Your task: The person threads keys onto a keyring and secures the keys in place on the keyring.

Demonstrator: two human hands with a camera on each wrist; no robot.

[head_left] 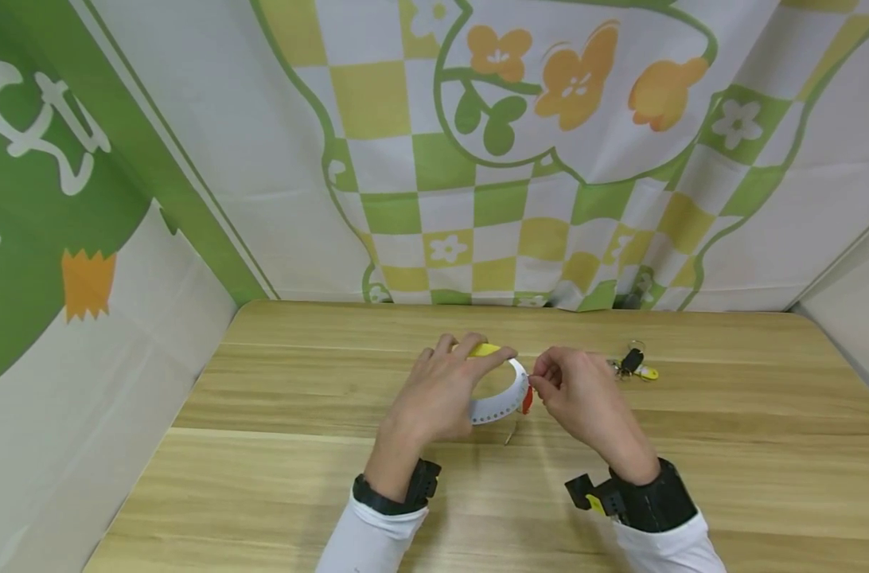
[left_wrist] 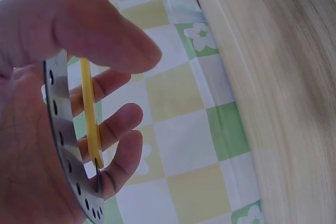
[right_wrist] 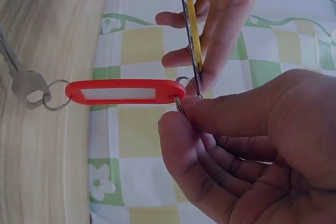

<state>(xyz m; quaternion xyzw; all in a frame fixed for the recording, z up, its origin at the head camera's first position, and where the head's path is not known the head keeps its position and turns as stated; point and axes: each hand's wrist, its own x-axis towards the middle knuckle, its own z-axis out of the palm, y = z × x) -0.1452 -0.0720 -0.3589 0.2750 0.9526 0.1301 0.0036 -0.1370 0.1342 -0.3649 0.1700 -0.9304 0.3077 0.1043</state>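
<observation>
A flat, hoop-shaped metal plate (head_left: 495, 407) has a row of small holes and a yellow strip (left_wrist: 92, 116) along one side. My left hand (head_left: 430, 394) grips it above the table, with the thumb on one side and fingers round the other. My right hand (head_left: 585, 398) pinches a small split ring (right_wrist: 181, 106) between thumb and index finger, right at the plate's edge. On that ring is a red key tag (right_wrist: 123, 92) with a white label. A silver key (right_wrist: 29, 87) hangs from the tag's other end by another ring. Whether the split ring passes through a hole cannot be told.
A bunch of keys (head_left: 631, 362) with a black piece and a yellow tag lies on the wooden table (head_left: 277, 477), right of my right hand. A checked, flowered curtain (head_left: 442, 175) hangs behind the table's far edge.
</observation>
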